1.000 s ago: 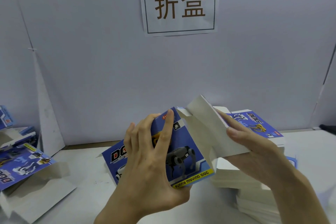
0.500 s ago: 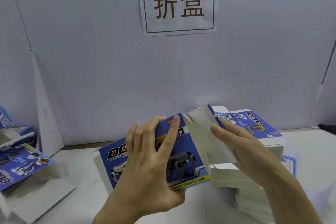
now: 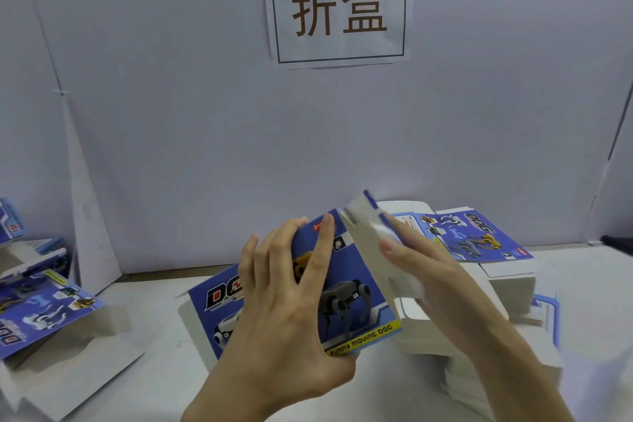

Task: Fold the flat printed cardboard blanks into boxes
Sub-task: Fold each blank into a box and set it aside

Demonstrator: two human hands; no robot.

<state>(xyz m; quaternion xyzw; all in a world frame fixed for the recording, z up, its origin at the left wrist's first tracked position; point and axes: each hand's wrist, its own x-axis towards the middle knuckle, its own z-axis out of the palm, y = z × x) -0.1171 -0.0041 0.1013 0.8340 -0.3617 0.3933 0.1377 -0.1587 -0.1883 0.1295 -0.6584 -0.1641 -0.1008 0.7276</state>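
One head-worn camera, facing a wall (image 3: 171,113) across a table (image 3: 161,305).

It looks forward and slightly down, square onto the paper sign (image 3: 337,7) high at centre. Directly below the sign, close to the lens, sit the left hand (image 3: 284,312), the right hand (image 3: 435,277) and the cardboard blank (image 3: 352,301) they handle.
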